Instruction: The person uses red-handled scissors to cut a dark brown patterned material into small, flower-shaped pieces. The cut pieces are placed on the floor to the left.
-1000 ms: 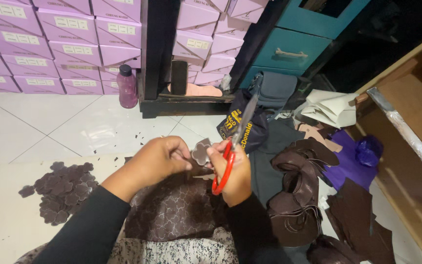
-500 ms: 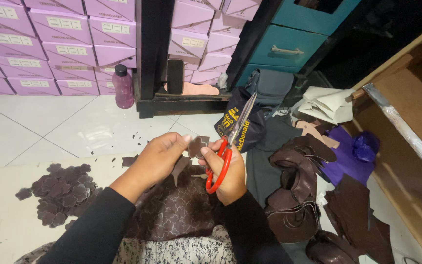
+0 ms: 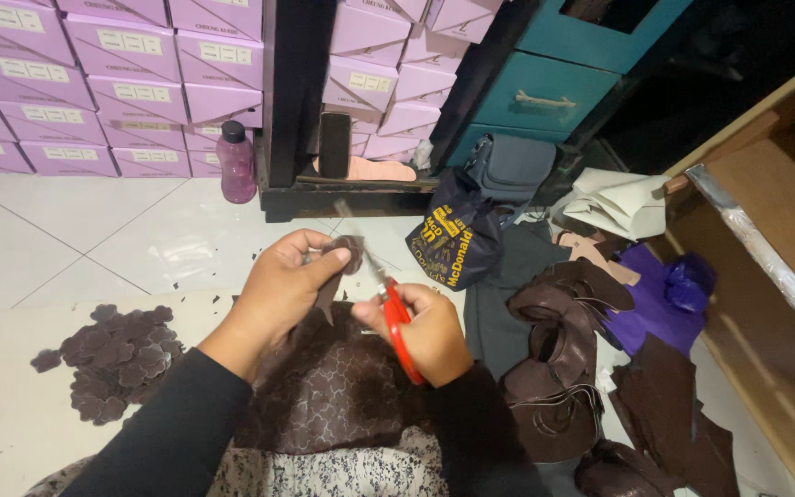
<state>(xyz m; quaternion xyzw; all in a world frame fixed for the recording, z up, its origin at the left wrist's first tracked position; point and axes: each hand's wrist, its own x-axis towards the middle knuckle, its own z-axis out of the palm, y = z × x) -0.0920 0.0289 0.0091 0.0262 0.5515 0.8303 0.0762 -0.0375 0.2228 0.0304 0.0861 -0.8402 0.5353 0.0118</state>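
Left hand (image 3: 282, 281): fingers curled, thumb and fingertips pinching a small dark brown leather piece (image 3: 347, 253) held up in front of the body. A narrow strip of the same material hangs down from the pinch.

Right hand (image 3: 430, 331): clenched around the red handles of a pair of scissors (image 3: 388, 308). The blades run up and to the left from this hand, toward the leather piece; they look blurred, so I cannot tell how far they are parted or whether they touch the piece.

Both hands sit close together, just apart, above a sheet of dark brown patterned leather (image 3: 342, 396) lying over the lap.

Left of the left hand, on the pale floor: a pile of cut brown pieces (image 3: 117, 359), flat and overlapping.

Right of the right hand: a heap of brown leather scraps (image 3: 558, 359), curled strips among them. Farther right, a purple sheet (image 3: 650, 308).

Beyond the hands: a dark blue bag (image 3: 457, 235) with yellow print, a pink bottle (image 3: 236, 164) standing upright on the tiles, and stacked lilac boxes (image 3: 131, 87) behind it.
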